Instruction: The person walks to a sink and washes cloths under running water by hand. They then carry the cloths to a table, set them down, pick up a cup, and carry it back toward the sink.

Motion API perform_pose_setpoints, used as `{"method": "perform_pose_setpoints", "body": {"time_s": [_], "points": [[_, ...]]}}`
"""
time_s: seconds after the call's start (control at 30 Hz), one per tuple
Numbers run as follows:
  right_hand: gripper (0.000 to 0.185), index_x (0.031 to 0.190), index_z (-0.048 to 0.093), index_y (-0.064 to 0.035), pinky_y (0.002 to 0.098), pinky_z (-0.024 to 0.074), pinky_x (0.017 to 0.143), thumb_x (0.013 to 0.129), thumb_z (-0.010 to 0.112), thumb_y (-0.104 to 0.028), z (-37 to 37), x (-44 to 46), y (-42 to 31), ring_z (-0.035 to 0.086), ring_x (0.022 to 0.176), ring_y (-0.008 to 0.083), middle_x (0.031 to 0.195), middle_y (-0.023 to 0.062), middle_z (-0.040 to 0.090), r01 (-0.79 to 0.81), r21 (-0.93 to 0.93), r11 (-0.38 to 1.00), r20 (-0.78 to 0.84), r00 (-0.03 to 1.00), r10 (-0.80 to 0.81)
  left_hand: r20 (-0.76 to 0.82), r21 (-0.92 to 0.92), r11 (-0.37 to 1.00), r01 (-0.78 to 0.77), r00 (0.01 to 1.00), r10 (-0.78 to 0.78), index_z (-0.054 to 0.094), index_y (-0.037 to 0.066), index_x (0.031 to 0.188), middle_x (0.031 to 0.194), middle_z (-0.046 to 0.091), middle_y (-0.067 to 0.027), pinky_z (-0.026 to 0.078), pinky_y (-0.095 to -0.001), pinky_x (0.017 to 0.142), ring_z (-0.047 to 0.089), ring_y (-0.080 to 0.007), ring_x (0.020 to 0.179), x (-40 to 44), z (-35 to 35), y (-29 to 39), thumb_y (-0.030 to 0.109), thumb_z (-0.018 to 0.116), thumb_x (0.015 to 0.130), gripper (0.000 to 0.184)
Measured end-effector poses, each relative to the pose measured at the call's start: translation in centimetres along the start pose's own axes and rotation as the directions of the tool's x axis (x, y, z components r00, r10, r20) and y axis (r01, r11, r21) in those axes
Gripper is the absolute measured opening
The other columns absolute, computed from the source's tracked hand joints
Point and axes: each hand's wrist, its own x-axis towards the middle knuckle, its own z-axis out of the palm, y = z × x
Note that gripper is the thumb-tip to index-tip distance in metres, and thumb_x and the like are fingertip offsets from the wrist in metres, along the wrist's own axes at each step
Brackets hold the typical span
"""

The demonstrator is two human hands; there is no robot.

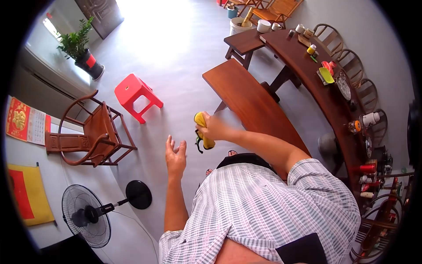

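Note:
My right hand is closed around a yellow cloth-like bundle with a dark strap or edge hanging below it. Motion blurs the back of this hand, and the palm hides the bundle's middle. My left hand is raised just to the left, empty, with its fingers apart. A small gap separates it from the yellow bundle. Beneath both hands is the grey floor. A brown wooden bench stands right beside my right forearm.
Ahead on the left are a red plastic stool and a wooden armchair. A standing fan is near my left elbow. Along the right runs a long dark table bearing cups, jars and a green scoop. A potted plant stands far left.

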Motion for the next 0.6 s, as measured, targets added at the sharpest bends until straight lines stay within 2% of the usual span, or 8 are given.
{"method": "perform_pose_setpoints", "body": {"time_s": [0.07,0.13,0.23,0.3,0.33,0.37,0.47,0.6], "points": [[0.047,0.11,0.05,0.0042,0.0465,0.0516,0.064,0.09,0.066,-0.035,0.2,-0.9,-2.8,0.066,0.076,0.0398,0.088,0.0294,0.063,-0.016,0.072,0.997,-0.057,0.998,0.02,0.286,-0.5,0.788,0.36,0.927,-0.242,0.033,0.006,0.152,0.149,0.043,-0.0217,0.055,-0.0517,0.088,0.051,-0.0341,0.129,0.1,0.8,0.6,0.05,0.057,0.098,0.074],[0.027,0.097,0.06,-0.0018,0.0473,0.0457,0.069,0.083,0.069,-0.023,2.4,-2.2,-4.4,0.059,0.079,0.0356,0.087,0.0183,0.059,0.113,0.249,0.962,-0.173,0.982,-0.07,0.523,-0.623,0.606,0.494,0.84,-0.147,0.042,0.007,0.143,0.137,0.053,-0.0131,0.052,-0.0472,0.097,0.054,-0.028,0.125,0.0,2.4,1.3,0.049,0.049,0.102,0.059],[0.03,0.096,0.06,-0.0025,0.0489,0.0438,0.071,0.08,0.071,-0.026,5.2,-1.1,-1.4,0.059,0.082,0.0369,0.089,0.0191,0.06,0.283,0.154,0.947,-0.146,0.954,-0.262,0.473,-0.729,0.495,0.473,0.871,-0.135,0.054,0.006,0.127,0.126,0.059,-0.011,0.052,-0.0432,0.096,0.059,-0.0234,0.118,2.4,3.4,-1.4,0.041,0.049,0.104,0.042],[0.039,0.111,0.059,-0.0026,0.0518,0.0399,0.092,0.083,0.069,-0.027,0.9,-1.4,-3.0,0.054,0.105,0.0378,0.112,0.0197,0.058,0.183,0.061,0.981,0.17,0.967,-0.191,0.503,-0.767,0.361,0.53,0.847,-0.174,0.057,0.005,0.12,0.119,0.063,-0.0105,0.054,-0.0415,0.092,0.062,-0.0227,0.111,3.6,3.1,-0.3,0.035,0.05,0.104,0.035],[0.044,0.119,0.058,-0.0026,0.0532,0.038,0.103,0.084,0.068,-0.028,-0.9,-1.7,-3.3,0.052,0.117,0.0383,0.124,0.02,0.057,0.143,0.009,0.99,0.325,0.936,-0.138,0.493,-0.744,0.403,0.533,0.845,-0.206,0.058,0.005,0.118,0.117,0.063,-0.0107,0.055,-0.0412,0.09,0.064,-0.023,0.107,4.6,2.7,-0.8,0.033,0.051,0.104,0.032],[0.051,0.129,0.057,-0.0048,0.0551,0.0381,0.103,0.085,0.07,-0.027,-0.7,-2.1,-2.4,0.05,0.121,0.0378,0.134,0.0172,0.055,0.265,-0.103,0.959,0.253,0.939,-0.233,0.482,-0.717,0.445,0.536,0.843,-0.239,0.058,0.005,0.117,0.114,0.064,-0.0108,0.056,-0.041,0.088,0.065,-0.0233,0.104,5.9,2.1,-1.5,0.031,0.053,0.103,0.03],[0.052,0.133,0.058,-0.0049,0.0526,0.0395,0.104,0.087,0.07,-0.026,-2.0,-1.2,-1.2,0.05,0.123,0.0378,0.14,0.0169,0.052,0.285,-0.177,0.942,0.324,0.921,-0.217,0.366,-0.649,0.609,0.455,0.889,-0.275,0.059,0.005,0.111,0.099,0.066,-0.0077,0.058,-0.0372,0.076,0.068,-0.0222,0.087,8.7,2.2,0.8,0.022,0.059,0.1,0.02],[0.039,0.12,0.063,-0.0001,0.047,0.0478,0.095,0.093,0.065,-0.029,-7.1,2.9,-4.0,0.061,0.11,0.0373,0.113,0.0215,0.067,0.273,0.021,0.962,0.494,0.834,-0.247,0.238,-0.405,0.885,0.231,0.961,-0.142,0.061,0.005,0.103,0.085,0.063,-0.0041,0.054,-0.0306,0.063,0.065,-0.0163,0.072,15.1,0.2,4.7,0.016,0.065,0.097,0.013]]}}
